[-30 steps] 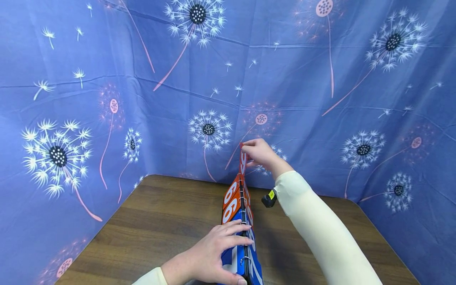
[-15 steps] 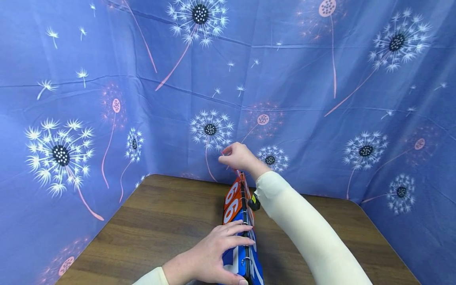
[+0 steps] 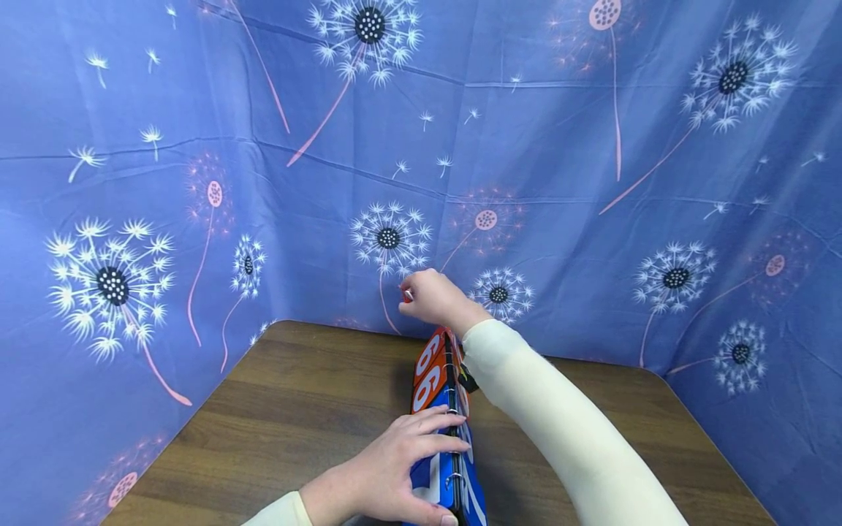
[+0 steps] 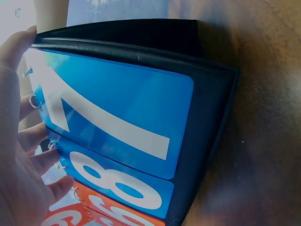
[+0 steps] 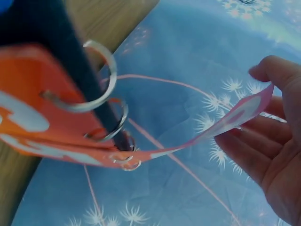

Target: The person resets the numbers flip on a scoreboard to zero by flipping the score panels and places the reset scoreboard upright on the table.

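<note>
A tabletop flip scoreboard stands on the table, its ringed spine running away from me. My left hand grips its near part, with the thumb at the near end and the fingers across the spine. In the left wrist view, blue number cards hang on the black stand, above orange cards in that picture. At the far end, my right hand pinches the free edge of a red number card. That card bends out from the metal rings, still attached there. The head view mostly hides it.
A brown wood table lies under the scoreboard. Blue dandelion-print cloth hangs behind the table and along both sides. A small black object shows beside my right cuff, partly covered.
My right hand has moved left across the spine and then slightly lower, turning the raised red card with it. The left hand keeps its place on the scoreboard.
</note>
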`<state>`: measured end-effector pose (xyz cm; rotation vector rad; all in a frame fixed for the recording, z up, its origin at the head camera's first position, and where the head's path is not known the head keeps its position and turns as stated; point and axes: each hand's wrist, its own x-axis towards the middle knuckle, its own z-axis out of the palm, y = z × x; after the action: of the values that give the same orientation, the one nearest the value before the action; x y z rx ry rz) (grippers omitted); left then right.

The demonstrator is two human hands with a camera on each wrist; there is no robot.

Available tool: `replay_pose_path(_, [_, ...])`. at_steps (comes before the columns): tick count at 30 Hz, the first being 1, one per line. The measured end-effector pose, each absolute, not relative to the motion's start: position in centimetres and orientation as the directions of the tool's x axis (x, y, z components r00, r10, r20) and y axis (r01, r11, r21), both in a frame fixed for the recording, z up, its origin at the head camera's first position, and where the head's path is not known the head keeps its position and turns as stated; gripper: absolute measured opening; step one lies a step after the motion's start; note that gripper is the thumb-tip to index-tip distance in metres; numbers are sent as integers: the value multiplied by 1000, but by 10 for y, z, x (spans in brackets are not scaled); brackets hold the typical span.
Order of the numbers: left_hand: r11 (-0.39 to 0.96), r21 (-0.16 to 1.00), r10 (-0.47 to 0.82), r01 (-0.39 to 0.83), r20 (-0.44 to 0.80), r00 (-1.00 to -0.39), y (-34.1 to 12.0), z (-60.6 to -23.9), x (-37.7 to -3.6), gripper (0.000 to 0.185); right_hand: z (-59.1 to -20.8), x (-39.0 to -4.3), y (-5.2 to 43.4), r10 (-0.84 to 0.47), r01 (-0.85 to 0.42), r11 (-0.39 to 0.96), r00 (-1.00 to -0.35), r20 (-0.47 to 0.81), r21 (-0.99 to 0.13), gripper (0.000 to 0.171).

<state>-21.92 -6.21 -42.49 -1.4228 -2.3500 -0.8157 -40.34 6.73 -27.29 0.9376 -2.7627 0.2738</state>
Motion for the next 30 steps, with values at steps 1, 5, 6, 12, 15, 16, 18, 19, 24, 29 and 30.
replay_pose_path(1, [357,325,722,876,500,-479,-62,-425,-219,68,-274,-403,67,-586,-619,781,-771,250,-77,42])
replay_pose_path(5, [360,296,718,885,517,-465,-61,-426,-219,69,-278,-403,68,-614,-631,776,-752,242,6,45])
replay_pose_path(6, [361,295,717,885,519,-465,-61,-426,-219,69,-279,-403,69,-620,-634,773,-746,243,23,45])
replay_pose_path(12, [360,302,714,883,519,-469,-62,-425,-219,69,-284,-402,72,-694,-678,719,-684,226,155,38])
replay_pose_path(15, [361,303,715,882,517,-470,-62,-425,-218,69,-286,-401,74,-719,-692,695,-659,220,195,38])
replay_pose_path(16, [362,301,715,882,517,-470,-62,-425,-218,69,-287,-401,74,-722,-693,692,-656,221,202,39])
replay_pose_path(18, [364,311,715,878,512,-477,-62,-425,-218,69,-289,-401,75,-721,-688,692,-657,220,216,38])
replay_pose_path(19, [364,313,715,877,510,-478,-62,-425,-218,69,-290,-401,75,-721,-687,692,-656,220,220,38])
replay_pose_path(24, [356,330,716,874,505,-483,-63,-426,-218,67,-295,-403,78,-728,-684,685,-656,198,252,21])
replay_pose_path(29, [354,354,720,866,487,-493,-63,-425,-218,67,-302,-404,83,-673,-638,731,-732,105,242,14])
replay_pose_path(30, [354,364,722,862,479,-499,-63,-425,-218,67,-304,-404,84,-657,-626,743,-750,78,237,12])
